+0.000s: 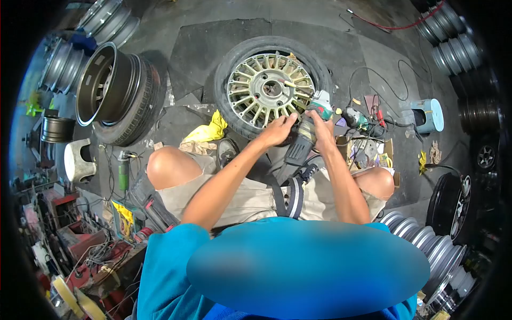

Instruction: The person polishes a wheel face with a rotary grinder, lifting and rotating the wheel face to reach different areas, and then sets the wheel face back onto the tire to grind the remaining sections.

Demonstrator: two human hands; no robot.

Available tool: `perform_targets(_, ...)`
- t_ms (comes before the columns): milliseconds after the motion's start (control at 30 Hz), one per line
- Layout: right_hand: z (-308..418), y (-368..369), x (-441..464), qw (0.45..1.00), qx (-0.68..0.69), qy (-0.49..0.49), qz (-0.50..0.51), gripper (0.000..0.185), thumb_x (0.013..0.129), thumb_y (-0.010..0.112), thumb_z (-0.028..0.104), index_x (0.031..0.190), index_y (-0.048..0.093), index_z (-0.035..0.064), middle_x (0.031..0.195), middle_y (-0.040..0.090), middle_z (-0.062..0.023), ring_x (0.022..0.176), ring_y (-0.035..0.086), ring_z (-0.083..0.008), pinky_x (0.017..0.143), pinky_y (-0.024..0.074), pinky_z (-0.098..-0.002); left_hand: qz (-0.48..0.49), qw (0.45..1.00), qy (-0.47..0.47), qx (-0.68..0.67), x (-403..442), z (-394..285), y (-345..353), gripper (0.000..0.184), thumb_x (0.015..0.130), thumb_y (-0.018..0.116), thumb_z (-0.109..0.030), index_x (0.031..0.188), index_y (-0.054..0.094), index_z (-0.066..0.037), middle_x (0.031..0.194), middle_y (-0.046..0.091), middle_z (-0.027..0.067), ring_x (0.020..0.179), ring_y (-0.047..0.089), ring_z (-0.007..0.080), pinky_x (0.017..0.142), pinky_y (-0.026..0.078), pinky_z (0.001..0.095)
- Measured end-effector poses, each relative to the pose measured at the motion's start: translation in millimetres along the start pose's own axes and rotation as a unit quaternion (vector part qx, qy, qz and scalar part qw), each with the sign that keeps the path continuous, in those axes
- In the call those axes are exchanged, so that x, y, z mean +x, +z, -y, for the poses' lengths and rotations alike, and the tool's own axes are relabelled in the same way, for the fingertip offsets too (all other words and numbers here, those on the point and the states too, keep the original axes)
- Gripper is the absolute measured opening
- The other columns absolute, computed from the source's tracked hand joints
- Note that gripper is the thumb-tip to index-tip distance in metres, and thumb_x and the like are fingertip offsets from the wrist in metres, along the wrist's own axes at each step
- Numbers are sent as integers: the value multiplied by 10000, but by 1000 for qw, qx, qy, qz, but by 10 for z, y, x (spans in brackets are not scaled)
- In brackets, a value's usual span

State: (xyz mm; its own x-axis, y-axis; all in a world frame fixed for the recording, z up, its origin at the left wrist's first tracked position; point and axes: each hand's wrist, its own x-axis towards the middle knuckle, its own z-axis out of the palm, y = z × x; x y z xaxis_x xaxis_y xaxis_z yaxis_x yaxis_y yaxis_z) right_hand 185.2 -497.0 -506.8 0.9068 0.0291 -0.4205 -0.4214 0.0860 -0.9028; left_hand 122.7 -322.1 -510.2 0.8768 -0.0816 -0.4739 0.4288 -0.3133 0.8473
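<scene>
A multi-spoke wheel rim [271, 89] lies flat on a black tire [223, 80] in front of me. My right hand [321, 129] is closed around the head end of a grey and green power tool [301, 145], which slants over the tire's lower right edge. Its light-coloured head reaches the right side of the rim. My left hand [278, 130] is at the rim's lower edge, left of the tool, with fingers pointing toward the spokes. Whether its fingers grip anything is not clear.
A second power tool [358, 118] with cables lies right of the tire, above an open box of discs [367, 152]. A yellow cloth [213, 128] is at the left. Upright rims [98, 82], a blue stool [434, 114] and a white stool [80, 160] stand around.
</scene>
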Motion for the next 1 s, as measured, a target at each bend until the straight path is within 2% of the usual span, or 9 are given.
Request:
perform_targets(100, -113, 124, 34, 999, -40, -30, -16, 221, 839, 783, 199, 984, 715, 48, 865, 705, -42, 779, 672, -155, 675, 537, -327, -75, 993, 17, -89, 166, 93, 419, 856, 1036, 383, -680, 1452, 452, 65, 1400, 565, 280, 1263, 589, 346, 1059, 457, 410)
perform_targets(133, -178, 114, 103, 998, -47, -30, -15, 217, 835, 789, 202, 973, 723, 47, 856, 700, -35, 749, 652, -142, 668, 521, -315, -54, 997, 1, -62, -28, -96, 373, 1031, 981, 344, -765, 1565, 242, 79, 1496, 414, 418, 1431, 406, 510, 1191, 321, 482)
perform_targets(167, -245, 109, 175, 998, -48, -27, -15, 217, 835, 789, 202, 973, 723, 47, 856, 700, -35, 749, 652, -142, 668, 521, -315, -71, 996, 1, -53, -131, -191, 384, 897, 1040, 346, -679, 1531, 313, 72, 1513, 424, 378, 1442, 424, 451, 1180, 335, 459)
perform_targets(233, -313, 137, 295, 995, -92, -14, -46, 238, 825, 798, 199, 984, 718, 41, 859, 689, -26, 738, 629, -139, 677, 512, -312, -79, 993, 30, -79, -211, -260, 360, 860, 1045, 369, -634, 1519, 273, 77, 1403, 464, 453, 1339, 456, 563, 1125, 372, 524)
perform_targets(367, -82, 250, 192, 994, -109, 3, 0, 280, 816, 805, 202, 1013, 709, 28, 886, 684, -32, 750, 624, -149, 682, 508, -316, -136, 985, 89, -51, -146, -113, 440, 745, 1072, 392, -520, 1501, 268, 76, 1360, 473, 465, 1291, 476, 581, 1097, 383, 545)
perform_targets(467, 36, 262, 77, 993, -112, 23, 2, 292, 817, 802, 208, 1029, 709, 31, 915, 699, -49, 806, 649, -176, 749, 519, -334, -131, 988, 66, -52, -178, -89, 530, 722, 1092, 391, -429, 1541, 213, 108, 1502, 390, 410, 1417, 413, 509, 1178, 334, 480)
perform_targets(533, 62, 294, 70, 992, -118, 29, 22, 275, 846, 770, 190, 1049, 731, 8, 958, 764, -90, 886, 705, -185, 804, 562, -346, -131, 989, 54, -48, -194, -91, 569, 744, 1092, 390, -432, 1540, 195, 129, 1506, 377, 417, 1428, 398, 507, 1186, 324, 474)
perform_targets(600, 24, 248, 108, 994, -104, 23, 29, 278, 828, 779, 209, 1028, 725, 24, 939, 737, -73, 858, 682, -186, 789, 539, -339, -128, 988, 72, -47, -191, -83, 558, 790, 1092, 382, -437, 1535, 153, 176, 1511, 351, 437, 1454, 359, 504, 1204, 301, 463)
perform_targets(1000, 120, 204, 100, 990, -131, 25, 43, 334, 769, 808, 263, 1002, 724, 38, 915, 697, -44, 783, 627, -171, 730, 503, -328, -122, 988, 84, -54, -86, -46, 635, 718, 1091, 389, -375, 1539, 180, 145, 1493, 379, 424, 1413, 402, 520, 1179, 335, 491)
